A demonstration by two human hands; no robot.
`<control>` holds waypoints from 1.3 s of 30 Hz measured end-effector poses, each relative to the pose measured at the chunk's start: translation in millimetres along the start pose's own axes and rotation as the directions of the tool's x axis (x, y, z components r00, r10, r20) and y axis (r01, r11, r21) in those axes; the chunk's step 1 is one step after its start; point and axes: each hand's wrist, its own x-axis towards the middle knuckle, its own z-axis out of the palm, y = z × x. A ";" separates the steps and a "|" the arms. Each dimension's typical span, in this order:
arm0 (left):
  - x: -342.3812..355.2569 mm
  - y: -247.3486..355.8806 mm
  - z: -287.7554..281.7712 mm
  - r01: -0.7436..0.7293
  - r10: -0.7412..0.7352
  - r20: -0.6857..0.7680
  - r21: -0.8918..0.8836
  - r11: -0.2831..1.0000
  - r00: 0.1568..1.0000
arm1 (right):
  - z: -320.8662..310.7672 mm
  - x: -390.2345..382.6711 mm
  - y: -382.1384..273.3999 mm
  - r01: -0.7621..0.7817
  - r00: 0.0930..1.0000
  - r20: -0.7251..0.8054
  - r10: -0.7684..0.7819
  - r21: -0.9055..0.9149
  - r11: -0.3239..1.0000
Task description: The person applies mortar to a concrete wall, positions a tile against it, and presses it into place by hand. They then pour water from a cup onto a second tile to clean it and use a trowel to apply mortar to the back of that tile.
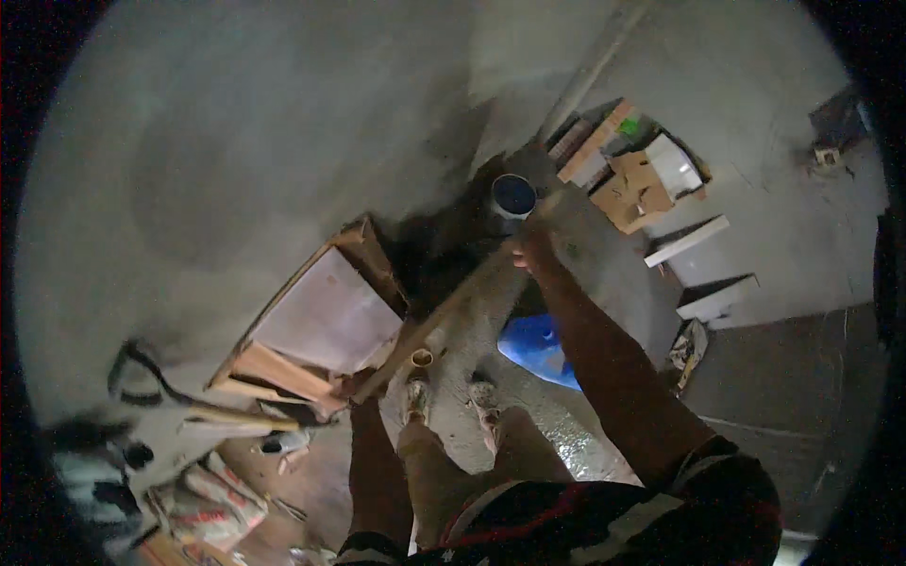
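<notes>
Right hand [525, 255] clasps a long pale strip [462, 294] toward its far end; the left hand [357, 385] grips the near end. From where I stand, it slants from half past seven to half past one, with a bucket [514, 196] at twelve, nearer the right.

A long, straight, brownish bar [455, 300] slants up toward the right.
</notes>
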 end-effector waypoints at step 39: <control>-148.2 -71.7 376.7 -0.271 -0.712 0.562 0.827 0.492 0.421 | -306.5 -551.1 210.2 -0.584 0.809 -0.451 0.378 -0.537 0.608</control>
